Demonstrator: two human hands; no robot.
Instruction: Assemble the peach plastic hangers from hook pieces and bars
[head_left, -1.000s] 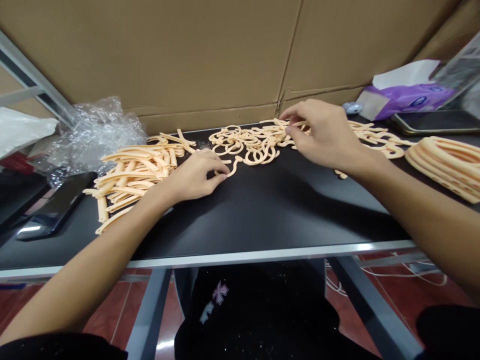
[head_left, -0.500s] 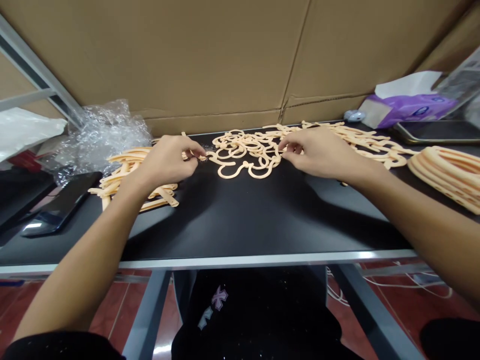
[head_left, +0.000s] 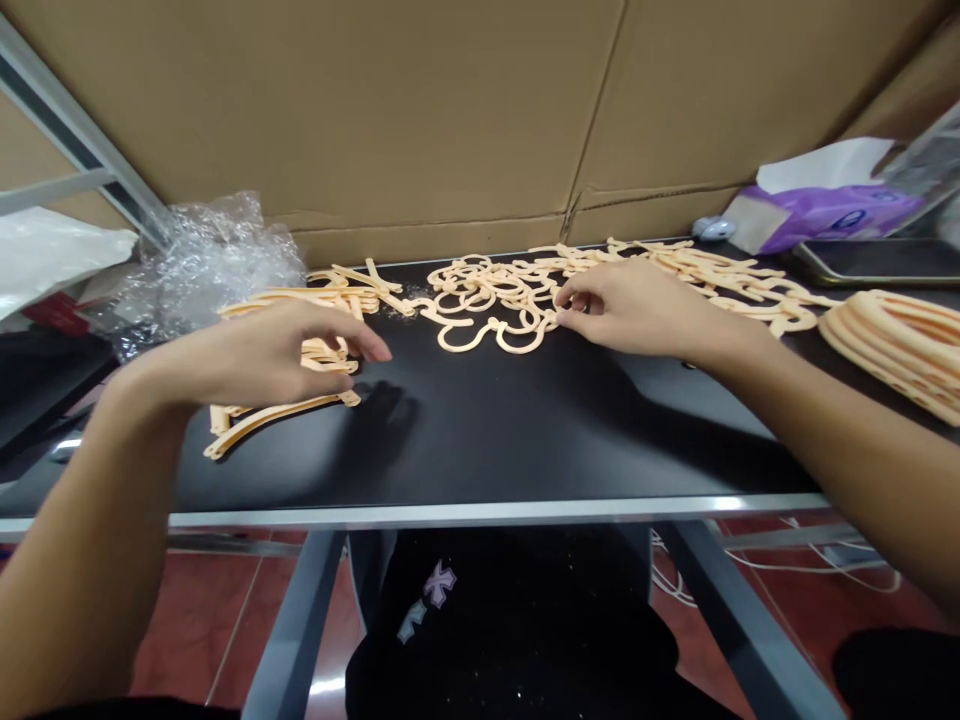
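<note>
My left hand (head_left: 262, 350) is held over the left pile of peach plastic strips (head_left: 277, 408), its thumb and fingers apart with nothing between them. Those long, slightly curved strips look like hanger arms, and my wrist and palm hide part of them. At the middle of the table lies a tangled heap of peach plastic hooks (head_left: 459, 340). My right hand (head_left: 626, 308) is at that heap's right edge, thumb and forefinger pinched on the end of one hook. Farther right, a second spread of peach pieces (head_left: 739, 280) lies partly behind my right hand.
Nested peach hanger-like pieces (head_left: 892, 345) are stacked at the right edge. Behind them are a dark phone (head_left: 877, 262) and a purple tissue pack (head_left: 840, 215). Crumpled clear plastic wrap (head_left: 225, 255) sits at the left back. A cardboard wall (head_left: 420, 120) closes off the rear.
My left hand has moved left and nearer, from beside the hook heap to over the strips. A strip at the pile's front has shifted. My right hand has stayed nearly in place.
</note>
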